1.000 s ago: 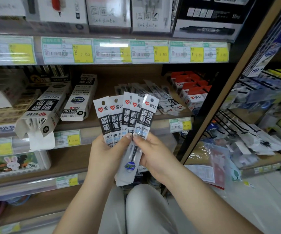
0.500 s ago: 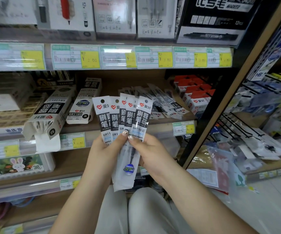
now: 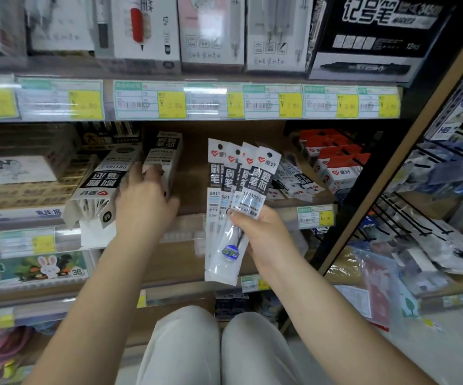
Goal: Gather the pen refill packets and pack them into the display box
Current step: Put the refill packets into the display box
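A fan of pen refill packets (image 3: 241,187) was held upright in the right hand (image 3: 263,237), pinched near their middles between the thumb in front and the curled fingers behind. Four printed headers were spread at the top, overlapping one another, while the clear lower ends hung below the grip. The fan was held in front of the shelf (image 3: 194,173), clear of its wooden board.

The left hand (image 3: 141,204) was stretched out to the left of the fan, well apart from it, with nothing grasped. Its fingers were extended and laid against the lower part of a closed refill box (image 3: 166,151) that lay on the shelf, and the thumb was spread toward the packets. Just to the left of that hand, touching or nearly touching its edge, the display box (image 3: 99,184) lay on its side with its open end toward the camera. White packet edges were seen inside the opening, and a white flap (image 3: 97,234) hung down over the shelf edge.

More loose packets (image 3: 294,179) were piled on the shelf behind and to the right of the fan, beside a row of red-topped boxes (image 3: 336,162). Yellow price labels (image 3: 169,104) were fixed along the shelf rail above. Light trousers (image 3: 197,343) were seen at the bottom between both forearms.
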Tool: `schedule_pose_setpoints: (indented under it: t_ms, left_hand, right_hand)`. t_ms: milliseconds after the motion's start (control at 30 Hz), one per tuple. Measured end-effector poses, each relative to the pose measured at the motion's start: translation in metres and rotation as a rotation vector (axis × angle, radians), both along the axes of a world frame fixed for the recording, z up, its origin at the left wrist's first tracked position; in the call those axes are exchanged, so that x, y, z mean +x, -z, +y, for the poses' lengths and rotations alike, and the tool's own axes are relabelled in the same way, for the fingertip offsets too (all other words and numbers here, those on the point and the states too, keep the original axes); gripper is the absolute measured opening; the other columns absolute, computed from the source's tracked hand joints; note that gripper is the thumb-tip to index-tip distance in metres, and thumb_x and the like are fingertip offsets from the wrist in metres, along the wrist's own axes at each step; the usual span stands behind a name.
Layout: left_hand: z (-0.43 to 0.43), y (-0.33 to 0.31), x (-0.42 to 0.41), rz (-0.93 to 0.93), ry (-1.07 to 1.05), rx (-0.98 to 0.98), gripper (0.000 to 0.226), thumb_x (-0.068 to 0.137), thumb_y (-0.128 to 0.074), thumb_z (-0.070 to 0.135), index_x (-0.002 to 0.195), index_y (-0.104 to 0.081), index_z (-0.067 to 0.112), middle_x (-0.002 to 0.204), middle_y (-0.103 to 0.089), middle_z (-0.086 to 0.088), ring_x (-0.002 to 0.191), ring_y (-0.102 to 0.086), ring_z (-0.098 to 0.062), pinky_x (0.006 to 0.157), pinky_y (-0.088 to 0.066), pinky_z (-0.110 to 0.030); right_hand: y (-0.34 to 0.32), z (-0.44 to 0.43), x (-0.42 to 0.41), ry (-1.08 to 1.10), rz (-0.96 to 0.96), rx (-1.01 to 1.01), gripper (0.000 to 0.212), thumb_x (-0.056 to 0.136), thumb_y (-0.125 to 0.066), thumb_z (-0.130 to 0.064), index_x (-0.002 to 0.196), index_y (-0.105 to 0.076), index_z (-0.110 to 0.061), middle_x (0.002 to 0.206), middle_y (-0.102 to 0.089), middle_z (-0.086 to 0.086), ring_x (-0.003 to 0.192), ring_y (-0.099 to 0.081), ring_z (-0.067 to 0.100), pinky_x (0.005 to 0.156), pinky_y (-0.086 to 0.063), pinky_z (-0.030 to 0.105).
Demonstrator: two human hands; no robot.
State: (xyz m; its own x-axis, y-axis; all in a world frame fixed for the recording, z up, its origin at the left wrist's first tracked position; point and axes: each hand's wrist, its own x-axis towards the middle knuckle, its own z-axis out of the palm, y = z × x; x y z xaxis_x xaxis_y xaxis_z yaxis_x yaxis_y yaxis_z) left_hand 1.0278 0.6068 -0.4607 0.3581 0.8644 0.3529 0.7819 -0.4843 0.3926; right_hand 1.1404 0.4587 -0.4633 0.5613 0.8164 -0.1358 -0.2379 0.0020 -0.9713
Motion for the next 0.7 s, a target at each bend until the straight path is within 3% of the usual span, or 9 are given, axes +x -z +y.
schedule_pose_setpoints:
  t_ms: [100, 200, 367, 500, 633, 700]
  left_hand:
    - [0.017, 0.003, 0.007, 0.241, -0.012, -0.069, 0.054, 0.08, -0.063, 0.024, 0.129, -0.043, 0.012, 0.134, -0.041, -0.018, 0.12, -0.044, -0.043, 0.088, -0.046, -0.052]
    - [0.024, 0.0, 0.014, 0.252, -0.048, -0.061, 0.043, 0.087, -0.054, 0.018, 0.129, -0.043, 0.016, 0.129, -0.044, -0.017, 0.117, -0.047, -0.043, 0.081, -0.045, -0.048]
    - [0.015, -0.003, 0.003, -0.002, -0.031, 0.186, 0.032, 0.085, -0.056, 0.011, 0.115, -0.06, 0.006, 0.13, -0.052, -0.023, 0.096, -0.054, -0.051, 0.07, -0.047, -0.048]
    - [-0.019, -0.021, -0.015, -0.197, 0.048, 0.299, 0.025, 0.077, -0.05, -0.011, 0.098, -0.063, -0.011, 0.092, -0.06, -0.032, 0.079, -0.055, -0.048, 0.062, -0.042, -0.046]
    - [-0.051, -0.034, -0.027, -0.329, 0.046, 0.249, 0.041, 0.08, -0.047, -0.012, 0.118, -0.061, -0.004, 0.11, -0.065, -0.025, 0.102, -0.059, -0.042, 0.083, -0.047, -0.046]
    - [-0.074, -0.044, -0.037, -0.391, 0.062, 0.265, 0.04, 0.08, -0.046, -0.008, 0.114, -0.064, 0.0, 0.099, -0.068, -0.018, 0.093, -0.061, -0.037, 0.077, -0.046, -0.039]
  right_hand:
    - [0.0, -0.001, -0.001, 0.008, -0.01, -0.02, 0.016, 0.089, -0.059, -0.01, 0.098, -0.067, -0.02, 0.102, -0.072, -0.001, 0.097, -0.067, 0.018, 0.094, -0.049, 0.045]
    - [-0.001, -0.003, -0.001, 0.015, -0.016, -0.01, 0.016, 0.089, -0.058, -0.008, 0.097, -0.067, -0.019, 0.102, -0.072, -0.001, 0.097, -0.067, 0.018, 0.092, -0.05, 0.042]
    - [-0.004, -0.009, 0.005, 0.065, -0.043, 0.037, 0.017, 0.09, -0.056, -0.004, 0.093, -0.066, -0.018, 0.096, -0.072, -0.002, 0.085, -0.067, 0.011, 0.072, -0.051, 0.024]
    - [-0.002, -0.012, 0.01, 0.098, -0.046, 0.034, 0.018, 0.09, -0.056, -0.005, 0.094, -0.067, -0.018, 0.096, -0.072, -0.001, 0.088, -0.067, 0.015, 0.079, -0.052, 0.033]
    - [-0.001, -0.012, 0.006, 0.117, -0.075, 0.027, 0.02, 0.089, -0.057, -0.005, 0.091, -0.068, -0.021, 0.096, -0.073, -0.003, 0.092, -0.068, 0.018, 0.085, -0.052, 0.038]
    - [-0.002, -0.013, 0.004, 0.128, -0.087, 0.034, 0.02, 0.089, -0.057, -0.005, 0.091, -0.068, -0.022, 0.095, -0.073, -0.003, 0.091, -0.068, 0.017, 0.083, -0.052, 0.037]
